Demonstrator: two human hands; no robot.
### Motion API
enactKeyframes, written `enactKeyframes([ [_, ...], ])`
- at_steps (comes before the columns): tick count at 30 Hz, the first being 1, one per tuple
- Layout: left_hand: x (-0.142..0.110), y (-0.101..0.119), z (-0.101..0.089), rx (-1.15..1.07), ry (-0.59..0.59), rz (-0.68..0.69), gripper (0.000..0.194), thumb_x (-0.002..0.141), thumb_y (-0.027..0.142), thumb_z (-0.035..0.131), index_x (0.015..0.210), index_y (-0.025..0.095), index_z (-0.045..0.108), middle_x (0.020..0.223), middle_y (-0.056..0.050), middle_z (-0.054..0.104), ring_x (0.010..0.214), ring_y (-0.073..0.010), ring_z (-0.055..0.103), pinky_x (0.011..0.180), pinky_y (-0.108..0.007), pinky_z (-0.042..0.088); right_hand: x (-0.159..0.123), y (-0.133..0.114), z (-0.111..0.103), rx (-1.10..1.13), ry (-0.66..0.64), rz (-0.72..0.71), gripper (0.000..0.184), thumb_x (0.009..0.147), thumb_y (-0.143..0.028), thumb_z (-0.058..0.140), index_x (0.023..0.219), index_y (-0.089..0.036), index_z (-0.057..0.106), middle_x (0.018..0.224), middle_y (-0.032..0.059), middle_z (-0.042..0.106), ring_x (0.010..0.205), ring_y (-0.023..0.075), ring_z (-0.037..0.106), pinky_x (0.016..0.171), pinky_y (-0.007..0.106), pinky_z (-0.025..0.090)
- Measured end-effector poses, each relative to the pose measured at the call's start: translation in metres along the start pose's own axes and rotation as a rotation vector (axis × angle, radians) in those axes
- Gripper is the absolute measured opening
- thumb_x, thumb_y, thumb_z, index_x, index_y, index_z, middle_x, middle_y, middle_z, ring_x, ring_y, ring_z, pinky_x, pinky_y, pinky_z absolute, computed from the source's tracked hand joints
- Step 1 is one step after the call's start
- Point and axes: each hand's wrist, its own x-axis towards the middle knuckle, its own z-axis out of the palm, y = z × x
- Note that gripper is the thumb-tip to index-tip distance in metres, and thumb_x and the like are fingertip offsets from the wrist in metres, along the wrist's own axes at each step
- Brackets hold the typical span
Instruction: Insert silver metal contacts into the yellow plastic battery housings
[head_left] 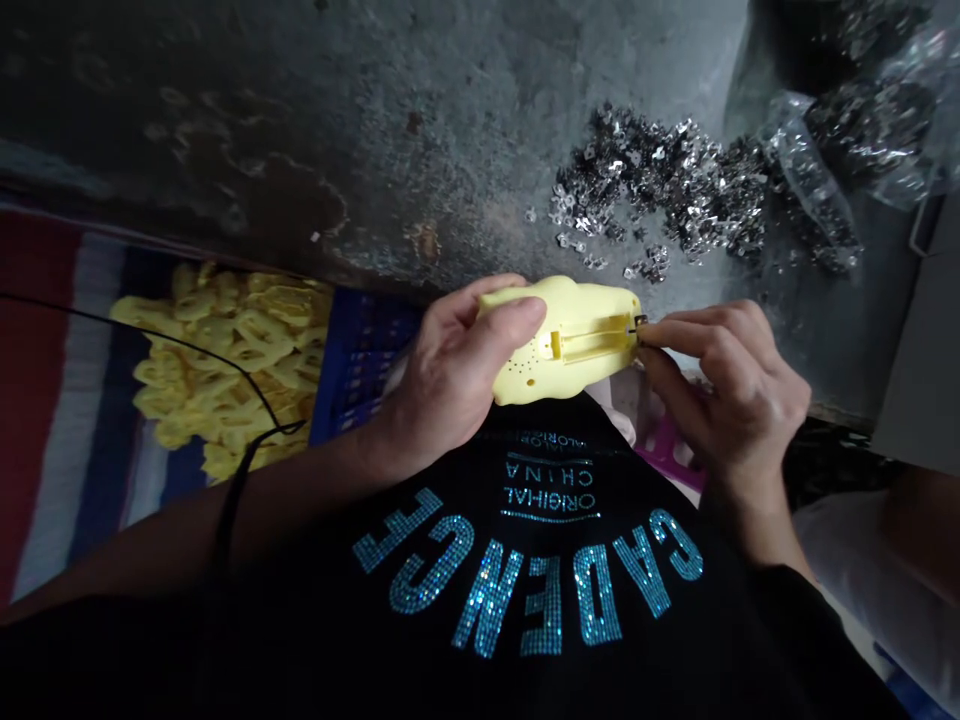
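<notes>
My left hand point(446, 375) is wrapped round the left end of a pale yellow plastic shell point(574, 335), its slotted, perforated underside facing up. My right hand point(724, 385) pinches a small metal clip point(640, 322) against the shell's right end, at the end of the slot. Both hands are held in front of my black shirt with blue glitter lettering.
A heap of small shiny metal clips point(660, 185) lies on the grey concrete floor beyond the hands, with clear plastic bags point(847, 130) of more at the top right. A pile of yellow plastic shells point(225, 355) sits at the left on striped cloth, beside a blue crate point(360, 360).
</notes>
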Motion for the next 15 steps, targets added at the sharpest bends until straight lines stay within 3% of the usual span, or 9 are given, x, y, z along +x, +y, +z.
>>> enactKeyframes([
  [4,-0.004,-0.004,-0.007,-0.005,0.012,0.06,0.026,0.09,0.041,0.087,0.104,0.023,0.076,0.089,-0.001,0.077,0.076,-0.019,0.075,0.066,-0.029,0.061,0.001,-0.005,-0.001,-0.08,-0.027,-0.023,0.033,0.103,-0.016,0.077,0.129,-0.035,0.074,0.111,0.0024,0.085,0.093,0.026,0.076,0.087,0.047,0.062],
  [8,-0.007,-0.002,-0.01,0.053,-0.039,0.081,0.019,0.096,0.037,0.081,0.093,0.021,0.072,0.079,0.001,0.068,0.067,-0.0151,0.068,0.058,-0.024,0.054,0.004,-0.012,0.002,-0.13,-0.037,-0.046,0.036,0.104,-0.011,0.073,0.133,-0.034,0.072,0.112,0.0032,0.084,0.094,0.025,0.073,0.086,0.044,0.06],
  [15,-0.001,0.001,0.001,-0.03,0.039,0.073,0.025,0.085,0.039,0.085,0.092,0.02,0.07,0.079,0.0,0.069,0.069,-0.0164,0.069,0.061,-0.025,0.057,-0.003,-0.012,0.013,-0.129,0.055,-0.016,0.049,0.103,-0.011,0.075,0.145,-0.037,0.07,0.115,0.0035,0.086,0.095,0.026,0.076,0.087,0.044,0.062],
])
